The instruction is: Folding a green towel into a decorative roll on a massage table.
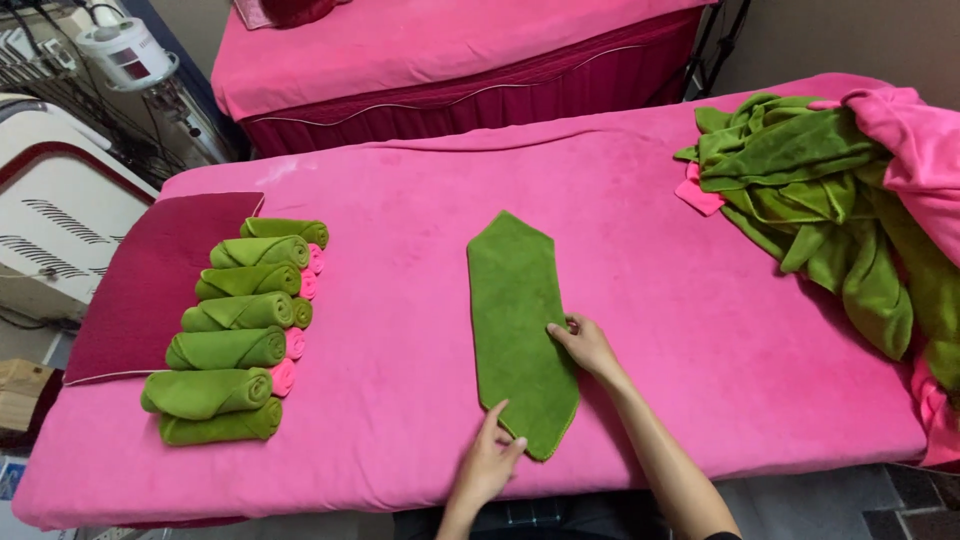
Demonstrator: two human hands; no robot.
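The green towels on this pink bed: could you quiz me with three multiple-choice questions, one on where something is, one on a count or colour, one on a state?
1. Where does the heap of loose green towels lie?
A. at the bed's right end
B. on the floor
C. on the dark red pillow

2. How many rolled green towels lie in the row?
A. three
B. seven
C. twelve

3. How is the towel under the hands?
A. rolled tight
B. crumpled
C. flat, folded to pointed ends

Answers: 1 A, the heap rests at the right end of the bed. 2 B, seven rolls are stacked in a row. 3 C, it lies flat, the left hand at its near tip and the right hand on its edge.
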